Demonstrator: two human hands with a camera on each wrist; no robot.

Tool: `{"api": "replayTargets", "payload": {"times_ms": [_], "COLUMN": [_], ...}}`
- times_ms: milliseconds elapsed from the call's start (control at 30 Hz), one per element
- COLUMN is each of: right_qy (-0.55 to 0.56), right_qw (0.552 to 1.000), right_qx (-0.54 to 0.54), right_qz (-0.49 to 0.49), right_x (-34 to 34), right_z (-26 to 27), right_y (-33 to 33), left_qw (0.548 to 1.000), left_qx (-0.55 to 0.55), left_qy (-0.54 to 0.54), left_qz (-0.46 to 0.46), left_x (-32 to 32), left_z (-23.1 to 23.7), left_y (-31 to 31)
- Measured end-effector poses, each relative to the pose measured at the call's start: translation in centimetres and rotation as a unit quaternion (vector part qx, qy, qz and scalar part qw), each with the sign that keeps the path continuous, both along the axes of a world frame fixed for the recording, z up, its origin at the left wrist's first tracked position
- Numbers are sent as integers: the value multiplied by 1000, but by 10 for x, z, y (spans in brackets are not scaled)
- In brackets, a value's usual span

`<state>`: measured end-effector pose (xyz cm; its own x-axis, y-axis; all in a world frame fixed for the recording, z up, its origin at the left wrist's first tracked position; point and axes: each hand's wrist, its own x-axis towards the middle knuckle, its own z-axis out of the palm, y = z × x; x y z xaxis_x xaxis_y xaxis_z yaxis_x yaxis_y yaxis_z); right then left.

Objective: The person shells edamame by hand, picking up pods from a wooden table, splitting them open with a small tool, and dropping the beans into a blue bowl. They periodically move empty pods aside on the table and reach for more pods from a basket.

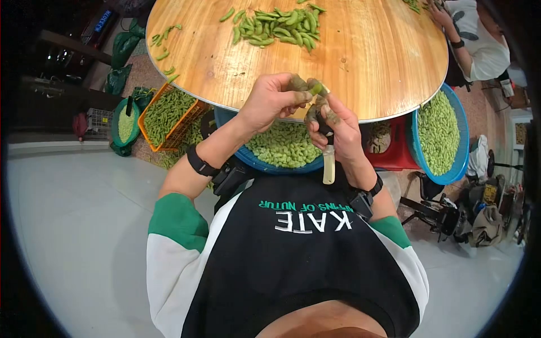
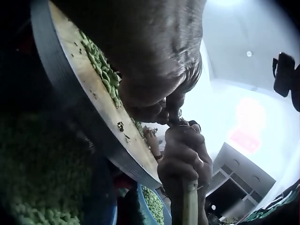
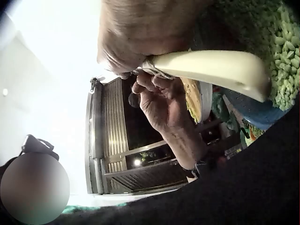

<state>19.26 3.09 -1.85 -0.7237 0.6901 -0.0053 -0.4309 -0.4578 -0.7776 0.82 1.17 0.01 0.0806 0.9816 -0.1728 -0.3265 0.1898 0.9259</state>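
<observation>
My left hand (image 1: 274, 100) pinches a green soybean pod (image 1: 316, 89) between thumb and fingers, just over the near edge of the round wooden table (image 1: 225, 62). Close against it, my right hand (image 1: 342, 128) grips a small knife by its cream handle (image 1: 329, 166). The handle's butt sticks out below the fist, also plain in the right wrist view, where the knife handle (image 3: 215, 70) points away from the fingers. Fingers hide the blade. Both hands' fingertips look darkly stained. Below them sits a blue basin (image 1: 253, 161) of shelled green beans (image 1: 286, 147).
A heap of pods (image 1: 279, 25) lies on the table, with a few loose pods (image 1: 163, 54) at its left. An orange crate (image 1: 149, 135) of pods stands lower left, a second blue basin (image 1: 463, 141) at right. Another person (image 1: 479, 42) works at the far right.
</observation>
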Motion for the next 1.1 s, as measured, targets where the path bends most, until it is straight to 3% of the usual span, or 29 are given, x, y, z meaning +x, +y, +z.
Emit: {"api": "replayTargets", "payload": {"times_ms": [133,333,400,433,500,533,633,700,733,767,800,833,867,933,1033,1067,1100], "right_qy": [19,-38,-42,-42,-7,-7,58,53,50,50,72,94,93,143,123,124,127], "right_qw": [1000,998,999,999,999,999,978,974,968,968,963,958,958,942,941,940,944], "right_qx": [-25,43,0,-1,-36,-36,-175,-205,-236,-239,-248,-258,-260,-281,-300,-300,-288], "right_qz": [1,-41,-24,-23,16,17,94,81,66,64,70,78,78,112,101,102,97], "right_x": [-2,-8,-5,-3,0,1,3,5,6,6,6,6,7,5,3,2,1], "right_z": [-4,-6,-6,-5,-2,-1,1,-10,-16,-18,-20,-22,-23,-25,-15,-13,-12], "right_y": [0,-5,-7,-8,-8,-7,-6,-3,-3,-4,-4,-5,-7,-8,-12,-13,-14], "left_qw": [999,996,994,994,963,963,936,978,978,989,898,805,806,724,706,705,760], "left_qx": [38,78,0,-1,-92,-91,-101,-83,-84,90,256,371,369,432,405,405,379], "left_qy": [22,28,-98,-98,-232,-232,-298,-160,-160,105,358,459,459,535,576,576,522], "left_qz": [9,27,-46,-44,-105,-104,-158,-103,-103,-49,9,57,57,57,82,82,77], "left_x": [-1,-3,-7,-8,-10,-12,-13,-11,-9,-6,-4,-4,-4,-4,1,0,-1], "left_z": [-5,-15,-17,-18,-20,-23,-31,-29,-26,-21,-17,-20,-17,-5,-5,-3,0], "left_y": [-4,-7,-6,-7,-8,-9,-15,-17,-20,-25,-28,-26,-28,-30,-39,-39,-37]}}
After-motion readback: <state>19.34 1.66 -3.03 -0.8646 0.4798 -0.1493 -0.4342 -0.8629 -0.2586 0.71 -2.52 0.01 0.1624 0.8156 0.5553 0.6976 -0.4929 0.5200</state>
